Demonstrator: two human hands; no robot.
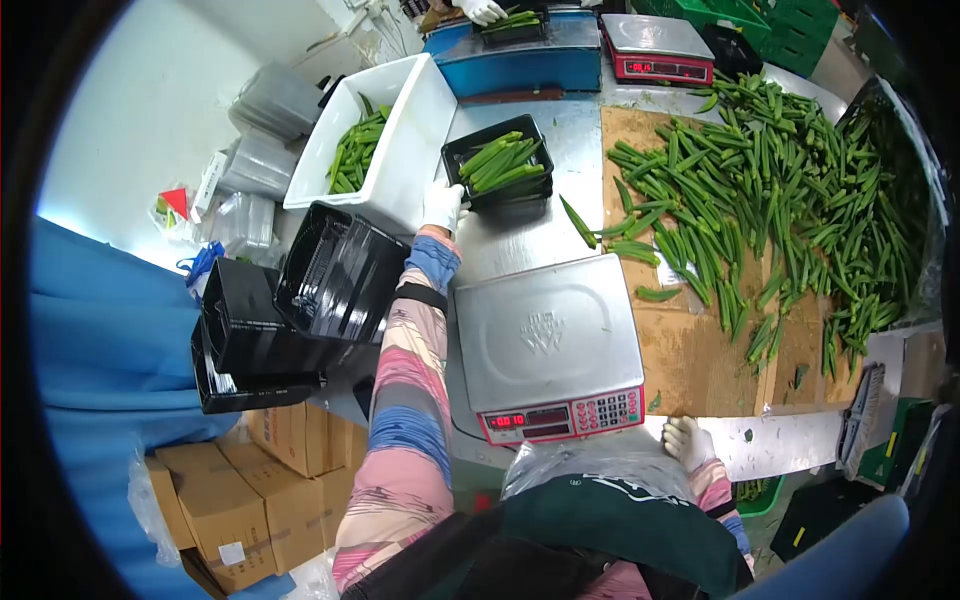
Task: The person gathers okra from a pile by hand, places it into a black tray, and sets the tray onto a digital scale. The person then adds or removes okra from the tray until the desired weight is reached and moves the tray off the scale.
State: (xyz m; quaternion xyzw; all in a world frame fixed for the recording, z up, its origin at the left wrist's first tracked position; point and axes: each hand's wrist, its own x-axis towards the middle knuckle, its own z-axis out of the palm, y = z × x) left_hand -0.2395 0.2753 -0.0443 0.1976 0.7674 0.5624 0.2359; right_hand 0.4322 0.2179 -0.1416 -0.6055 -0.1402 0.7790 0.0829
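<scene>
My left hand (442, 207), in a white glove, grips the left side of a black plastic tray (548, 172) filled with okra pods (500, 162). This tray sits on top of other black trays, beyond the scale. A digital scale (548, 335) with a bare steel plate and red front stands before me; its display appears to read -0.010. My right hand (688, 443), also gloved, rests at the table's near edge, right of the scale. Its fingers are loosely bent and apart, with nothing in them.
Loose okra (740, 200) is heaped on cardboard (690, 370) at right. A white bin (400, 150) holds more okra. Stacked black trays (340, 270) stand at left, above cardboard boxes (230, 500). Across the table are a second scale (658, 45) and another person's gloved hand (482, 10).
</scene>
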